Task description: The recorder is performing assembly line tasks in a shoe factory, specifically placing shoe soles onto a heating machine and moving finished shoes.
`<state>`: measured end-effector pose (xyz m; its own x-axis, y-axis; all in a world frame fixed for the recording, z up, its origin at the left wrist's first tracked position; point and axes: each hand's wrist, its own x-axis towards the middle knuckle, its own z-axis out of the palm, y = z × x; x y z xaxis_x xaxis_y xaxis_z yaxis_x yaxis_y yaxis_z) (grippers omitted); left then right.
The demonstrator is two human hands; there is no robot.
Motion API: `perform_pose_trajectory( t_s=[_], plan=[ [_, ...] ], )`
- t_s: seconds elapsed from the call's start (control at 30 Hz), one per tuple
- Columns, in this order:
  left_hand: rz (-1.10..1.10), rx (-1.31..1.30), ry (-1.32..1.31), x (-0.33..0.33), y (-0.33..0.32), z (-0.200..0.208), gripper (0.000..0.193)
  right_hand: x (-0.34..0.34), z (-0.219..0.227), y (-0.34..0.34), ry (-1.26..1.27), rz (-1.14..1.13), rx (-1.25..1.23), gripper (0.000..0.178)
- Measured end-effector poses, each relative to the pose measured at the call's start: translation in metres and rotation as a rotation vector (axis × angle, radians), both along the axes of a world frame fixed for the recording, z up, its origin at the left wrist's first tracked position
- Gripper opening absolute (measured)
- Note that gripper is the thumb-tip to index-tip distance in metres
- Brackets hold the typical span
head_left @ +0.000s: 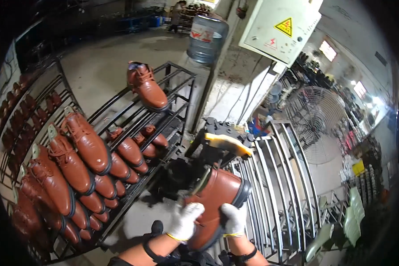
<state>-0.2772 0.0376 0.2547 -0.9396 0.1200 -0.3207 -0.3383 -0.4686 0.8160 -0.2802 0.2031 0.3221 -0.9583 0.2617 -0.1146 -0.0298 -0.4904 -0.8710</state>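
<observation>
Between my two white-gloved hands is a brown leather shoe (218, 190) with a black sole, tilted with its toe toward me and its heel up and away. My left hand (184, 221) grips its left side near the front, the thumb lying on the leather. On the other side, my right hand (235, 219) presses its thumb against the upper near the sole edge; its other fingers are hidden. Just beyond the shoe's heel stands a dark machine (221, 137) with a curved yellow and white pad on top. The shoe's collar overlaps its lower part.
A black metal rack (170, 113) on the left carries several rows of brown shoes (86, 142), one single shoe (147, 86) on its top bars. An unloaded metal rack (275, 177) stands right. Behind are a water bottle (207, 40), an electrical box (281, 29) and a large fan (314, 124).
</observation>
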Motion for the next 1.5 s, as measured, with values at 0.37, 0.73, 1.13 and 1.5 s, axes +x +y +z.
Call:
perform_pose_trajectory(
  t_s=[0.37, 0.73, 1.13, 1.5],
  plan=[
    [-0.631, -0.741, 0.277, 0.029, 0.004, -0.074, 0.042, -0.018, 0.015, 0.076, -0.250, -0.247, 0.798, 0.081],
    [-0.142, -0.339, 0.404, -0.067, -0.009, -0.041, 0.029, -0.093, 0.071, -0.001, -0.505, -0.127, 1.679, 0.077],
    [-0.345, 0.311, -0.064, -0.077, 0.069, -0.022, 0.044, -0.039, 0.007, 0.059, -0.352, 0.171, 0.161, 0.040],
    [-0.273, -0.067, 0.050, -0.056, 0.070, -0.017, 0.028, -0.018, -0.006, 0.052, -0.244, 0.165, 0.108, 0.041]
  ],
)
